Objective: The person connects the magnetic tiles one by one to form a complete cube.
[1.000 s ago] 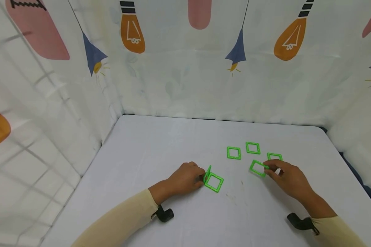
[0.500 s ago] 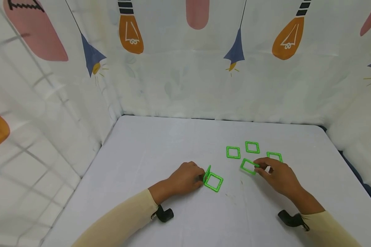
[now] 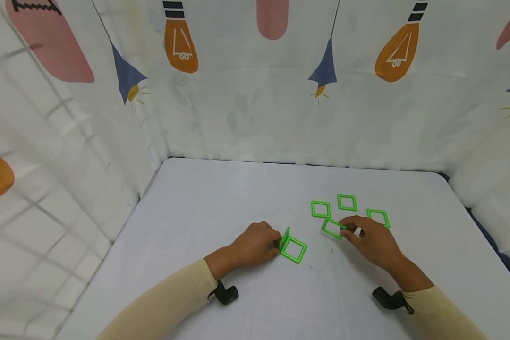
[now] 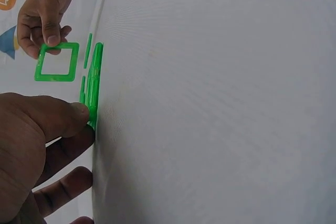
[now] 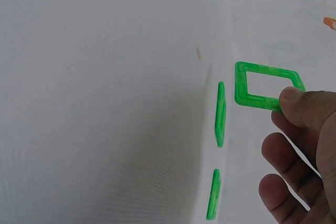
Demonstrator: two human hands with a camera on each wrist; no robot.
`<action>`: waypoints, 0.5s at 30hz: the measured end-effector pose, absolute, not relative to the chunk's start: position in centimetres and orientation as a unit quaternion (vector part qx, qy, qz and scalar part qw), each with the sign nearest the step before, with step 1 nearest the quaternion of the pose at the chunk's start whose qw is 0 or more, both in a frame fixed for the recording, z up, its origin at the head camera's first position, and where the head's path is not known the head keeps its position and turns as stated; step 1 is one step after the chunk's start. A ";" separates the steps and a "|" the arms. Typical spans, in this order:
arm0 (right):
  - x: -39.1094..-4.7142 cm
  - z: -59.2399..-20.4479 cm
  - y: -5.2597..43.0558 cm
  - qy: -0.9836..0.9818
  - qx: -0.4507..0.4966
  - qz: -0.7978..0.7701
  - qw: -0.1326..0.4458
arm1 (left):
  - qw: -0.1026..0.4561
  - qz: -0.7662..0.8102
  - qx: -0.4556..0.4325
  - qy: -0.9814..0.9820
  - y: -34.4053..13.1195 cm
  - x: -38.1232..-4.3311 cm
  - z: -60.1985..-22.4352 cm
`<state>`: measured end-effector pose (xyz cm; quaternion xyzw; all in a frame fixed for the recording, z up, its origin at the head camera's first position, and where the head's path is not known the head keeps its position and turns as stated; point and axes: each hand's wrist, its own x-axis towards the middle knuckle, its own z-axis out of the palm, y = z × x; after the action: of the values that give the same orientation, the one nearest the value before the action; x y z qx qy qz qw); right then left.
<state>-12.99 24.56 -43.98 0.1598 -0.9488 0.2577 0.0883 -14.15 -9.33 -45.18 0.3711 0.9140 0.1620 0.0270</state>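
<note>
My left hand [image 3: 255, 245] pinches an upright green square magnetic tile [image 3: 285, 237] between thumb and fingers. That upright tile stands along the left edge of a flat green tile [image 3: 290, 258] on the table; the two look joined at a corner line. My right hand [image 3: 376, 243] pinches another green square tile [image 5: 241, 85] by one edge, with thumb and index finger. In the right wrist view this held tile is raised off the table, its other fingers loosely bent below. All tiles are hollow frames.
Three more green tiles lie flat beyond my right hand: a left one [image 3: 320, 202], a far one [image 3: 347, 195] and a right one [image 3: 378, 210]. The white table [image 3: 221, 203] meets a patterned curtain [image 3: 255, 118] at the back.
My right hand has moved left with its tile, towards the pair at my left hand, uncovering more of the right-hand loose tile. My left hand stays where it was.
</note>
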 end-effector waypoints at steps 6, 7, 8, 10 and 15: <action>-13.2 -44.1 23.9 -0.949 0.163 0.253 0.091 | 0.025 0.164 0.371 0.913 -9.4 -14.1 -45.1; -13.2 -44.1 23.8 -0.949 0.164 0.253 0.092 | 0.025 0.165 0.371 0.913 -9.4 -14.1 -45.0; -13.2 -44.1 23.8 -0.949 0.164 0.253 0.092 | 0.024 0.166 0.371 0.913 -9.4 -14.1 -45.0; -13.2 -44.1 23.6 -0.948 0.168 0.255 0.092 | 0.025 0.168 0.371 0.913 -9.4 -14.0 -44.9; -13.4 -44.2 23.2 -0.947 0.174 0.255 0.089 | 0.026 0.170 0.372 0.912 -9.4 -14.0 -44.9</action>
<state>-13.39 23.15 -44.23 0.1736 -0.9470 0.2553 0.0888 -14.04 -9.40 -44.94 0.3717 0.9124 0.1697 0.0256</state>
